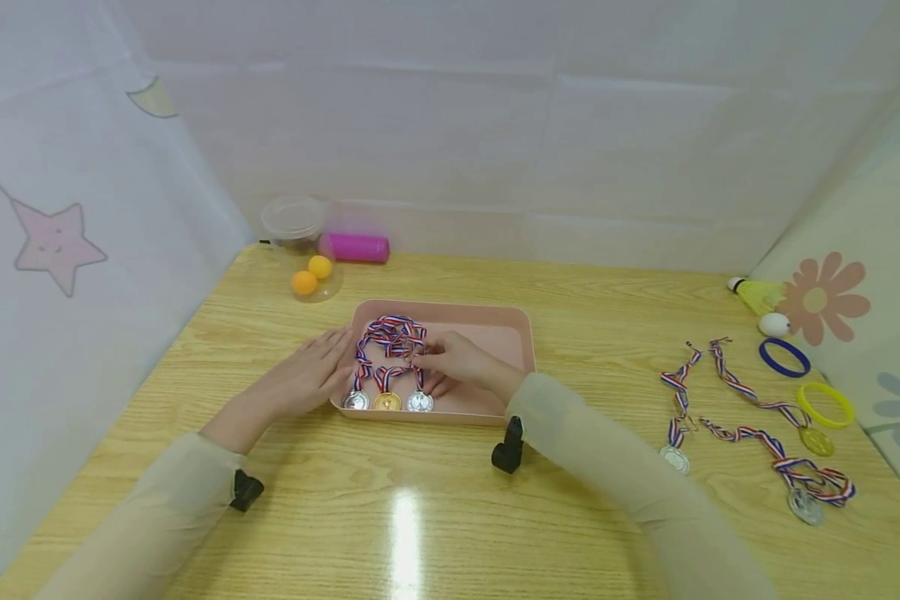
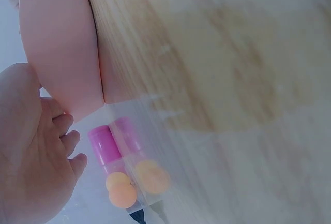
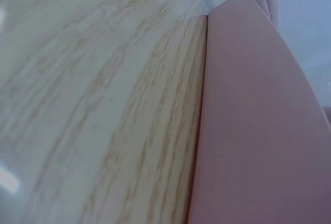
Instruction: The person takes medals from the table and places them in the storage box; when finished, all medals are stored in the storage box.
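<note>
In the head view, a pink tray [image 1: 501,340] holds medals with striped red, white and blue ribbons [image 1: 393,325] at its left side. A silver medal [image 1: 356,401], a gold medal [image 1: 387,402] and another silver medal [image 1: 420,402] lie in a row along the front wall. My left hand [image 1: 311,371] rests with straight fingers against the tray's left end. Reaching over the front rim, my right hand [image 1: 457,360] pinches the ribbon above the right silver medal. The left wrist view shows my left hand [image 2: 39,141] beside the tray wall [image 2: 62,38].
On the right lie a silver medal [image 1: 675,458], a gold medal [image 1: 817,441] and another silver medal [image 1: 806,506], plus a blue ring [image 1: 784,357], a yellow ring [image 1: 826,405] and a shuttlecock [image 1: 757,292]. Orange balls [image 1: 304,282] and a magenta cylinder [image 1: 356,247] sit back left.
</note>
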`<action>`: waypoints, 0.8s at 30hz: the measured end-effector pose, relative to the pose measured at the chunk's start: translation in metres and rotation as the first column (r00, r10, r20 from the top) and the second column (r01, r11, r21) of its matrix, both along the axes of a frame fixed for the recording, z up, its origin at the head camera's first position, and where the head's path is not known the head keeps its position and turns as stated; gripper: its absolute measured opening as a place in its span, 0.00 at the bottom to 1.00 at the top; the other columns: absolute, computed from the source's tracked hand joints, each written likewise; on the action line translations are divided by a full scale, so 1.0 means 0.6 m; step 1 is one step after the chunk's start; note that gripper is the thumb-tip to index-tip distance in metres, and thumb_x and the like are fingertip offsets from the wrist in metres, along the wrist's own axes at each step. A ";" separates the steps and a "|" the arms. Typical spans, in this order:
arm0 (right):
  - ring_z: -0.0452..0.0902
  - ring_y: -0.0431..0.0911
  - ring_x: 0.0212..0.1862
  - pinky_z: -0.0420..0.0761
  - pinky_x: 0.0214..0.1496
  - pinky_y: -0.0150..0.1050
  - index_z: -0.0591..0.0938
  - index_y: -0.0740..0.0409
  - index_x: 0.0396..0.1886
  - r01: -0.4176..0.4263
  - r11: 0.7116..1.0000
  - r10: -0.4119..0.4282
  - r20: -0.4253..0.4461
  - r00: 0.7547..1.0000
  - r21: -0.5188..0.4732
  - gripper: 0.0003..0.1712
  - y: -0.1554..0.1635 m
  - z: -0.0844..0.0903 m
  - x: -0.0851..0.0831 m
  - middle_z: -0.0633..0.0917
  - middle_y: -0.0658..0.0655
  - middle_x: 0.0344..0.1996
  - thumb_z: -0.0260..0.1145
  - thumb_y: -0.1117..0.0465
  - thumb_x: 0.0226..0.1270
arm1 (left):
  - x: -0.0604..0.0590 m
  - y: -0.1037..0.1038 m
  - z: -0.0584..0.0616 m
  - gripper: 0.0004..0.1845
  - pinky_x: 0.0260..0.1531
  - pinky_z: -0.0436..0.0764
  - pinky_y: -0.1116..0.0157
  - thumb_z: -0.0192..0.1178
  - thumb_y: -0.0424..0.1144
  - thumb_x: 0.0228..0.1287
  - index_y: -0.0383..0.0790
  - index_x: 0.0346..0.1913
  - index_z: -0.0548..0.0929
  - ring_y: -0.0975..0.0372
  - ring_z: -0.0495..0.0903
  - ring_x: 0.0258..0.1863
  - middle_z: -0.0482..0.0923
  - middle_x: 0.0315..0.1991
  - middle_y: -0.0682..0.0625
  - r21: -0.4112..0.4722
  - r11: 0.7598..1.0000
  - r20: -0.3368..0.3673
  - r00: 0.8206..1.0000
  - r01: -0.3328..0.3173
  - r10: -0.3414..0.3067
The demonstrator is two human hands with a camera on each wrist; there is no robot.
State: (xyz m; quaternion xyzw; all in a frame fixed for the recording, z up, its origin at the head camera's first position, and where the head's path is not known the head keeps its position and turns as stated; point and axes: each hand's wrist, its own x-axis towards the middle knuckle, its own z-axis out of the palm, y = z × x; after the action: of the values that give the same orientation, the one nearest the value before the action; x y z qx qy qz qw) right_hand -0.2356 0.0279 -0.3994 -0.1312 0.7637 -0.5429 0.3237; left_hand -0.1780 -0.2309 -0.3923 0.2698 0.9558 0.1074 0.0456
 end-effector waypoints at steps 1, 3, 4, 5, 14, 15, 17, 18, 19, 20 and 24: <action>0.80 0.49 0.22 0.83 0.26 0.43 0.78 0.64 0.43 0.001 1.000 -0.001 0.001 1.000 0.001 0.09 0.000 0.000 0.000 0.79 0.62 0.28 0.57 0.63 0.68 | 0.000 0.000 0.000 0.31 0.65 0.46 0.48 0.36 0.46 0.74 0.28 0.70 0.48 0.45 0.44 0.68 0.44 0.70 0.36 0.000 1.000 -0.002 1.000 0.000 0.000; 0.80 0.49 0.21 0.83 0.26 0.43 0.77 0.65 0.42 0.002 1.000 -0.002 0.004 1.000 0.002 0.09 -0.001 -0.001 0.000 0.79 0.62 0.27 0.58 0.63 0.68 | 0.000 0.000 0.000 0.31 0.65 0.46 0.48 0.36 0.45 0.74 0.28 0.70 0.48 0.45 0.45 0.68 0.45 0.70 0.36 -0.001 1.000 -0.006 1.000 0.002 -0.002; 0.80 0.48 0.20 0.83 0.26 0.43 0.77 0.65 0.42 0.004 1.000 -0.004 0.003 1.000 0.005 0.09 -0.001 -0.001 0.000 0.79 0.62 0.26 0.58 0.64 0.67 | 0.000 0.000 0.001 0.31 0.65 0.46 0.48 0.36 0.45 0.74 0.28 0.70 0.48 0.44 0.45 0.68 0.45 0.70 0.36 -0.001 1.000 -0.007 1.000 0.003 -0.003; 0.80 0.48 0.20 0.83 0.25 0.42 0.76 0.66 0.41 0.006 1.000 -0.006 0.003 1.000 0.006 0.08 -0.001 -0.001 0.000 0.79 0.61 0.26 0.58 0.64 0.67 | 0.001 0.000 0.001 0.31 0.65 0.46 0.48 0.36 0.45 0.74 0.28 0.70 0.48 0.44 0.45 0.68 0.45 0.70 0.36 -0.001 1.000 -0.008 1.000 0.004 -0.004; 0.78 0.47 0.20 0.82 0.24 0.39 0.72 0.67 0.45 0.046 0.998 -0.044 -0.045 0.998 0.040 0.17 0.003 0.000 0.001 0.78 0.61 0.28 0.66 0.65 0.59 | 0.001 0.001 0.002 0.31 0.65 0.46 0.48 0.38 0.45 0.74 0.28 0.70 0.48 0.44 0.45 0.68 0.45 0.70 0.36 0.001 1.000 -0.014 1.000 0.003 -0.003; 0.78 0.47 0.20 0.82 0.24 0.39 0.71 0.68 0.47 0.055 0.998 -0.053 -0.049 0.997 0.042 0.20 0.004 0.001 0.000 0.77 0.61 0.31 0.67 0.65 0.58 | 0.001 0.001 0.002 0.31 0.65 0.46 0.48 0.38 0.45 0.74 0.28 0.70 0.48 0.44 0.45 0.68 0.45 0.70 0.36 0.001 1.000 -0.014 1.000 0.003 -0.003; 0.79 0.48 0.21 0.82 0.25 0.39 0.69 0.68 0.51 0.073 0.996 -0.070 -0.056 0.996 0.050 0.25 0.006 0.003 0.001 0.75 0.60 0.35 0.68 0.66 0.56 | 0.001 0.000 0.002 0.31 0.65 0.46 0.48 0.37 0.45 0.74 0.28 0.70 0.48 0.45 0.45 0.68 0.45 0.70 0.36 0.000 1.000 -0.012 1.000 0.002 -0.002; 0.79 0.48 0.22 0.83 0.25 0.40 0.68 0.68 0.54 0.082 0.995 -0.079 -0.055 0.995 0.051 0.27 0.007 0.005 0.000 0.74 0.61 0.37 0.68 0.66 0.56 | 0.001 0.000 0.002 0.31 0.65 0.46 0.48 0.37 0.45 0.74 0.28 0.70 0.48 0.45 0.45 0.68 0.45 0.70 0.36 -0.001 1.000 -0.010 1.000 0.004 -0.004; 0.79 0.48 0.23 0.83 0.26 0.40 0.67 0.68 0.56 0.087 0.995 -0.084 -0.052 0.995 0.049 0.29 0.009 0.006 0.000 0.74 0.61 0.38 0.68 0.67 0.56 | 0.001 0.000 0.001 0.31 0.65 0.46 0.48 0.37 0.45 0.74 0.28 0.70 0.48 0.45 0.45 0.68 0.45 0.70 0.36 -0.002 1.000 -0.010 1.000 0.004 -0.004; 0.79 0.49 0.23 0.83 0.26 0.40 0.66 0.68 0.57 0.089 0.995 -0.087 -0.050 0.995 0.051 0.30 0.010 0.007 -0.001 0.73 0.61 0.40 0.67 0.68 0.57 | 0.001 0.000 0.001 0.31 0.65 0.46 0.48 0.37 0.45 0.74 0.28 0.70 0.48 0.45 0.45 0.68 0.45 0.70 0.36 -0.003 1.000 -0.009 1.000 0.005 -0.005; 0.80 0.49 0.27 0.83 0.29 0.41 0.63 0.67 0.62 0.075 0.995 -0.072 -0.057 0.996 0.061 0.33 0.021 0.009 -0.007 0.74 0.62 0.44 0.65 0.67 0.59 | 0.001 -0.001 0.001 0.31 0.65 0.46 0.48 0.37 0.45 0.74 0.28 0.70 0.47 0.45 0.44 0.68 0.44 0.70 0.36 -0.004 1.000 -0.007 1.000 0.007 -0.007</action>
State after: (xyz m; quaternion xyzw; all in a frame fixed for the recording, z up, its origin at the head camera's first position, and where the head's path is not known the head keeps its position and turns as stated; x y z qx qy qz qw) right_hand -0.2396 0.0406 -0.3940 -0.1074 0.7934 -0.5263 0.2865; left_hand -0.1773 -0.2312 -0.3915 0.2732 0.9553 0.1043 0.0433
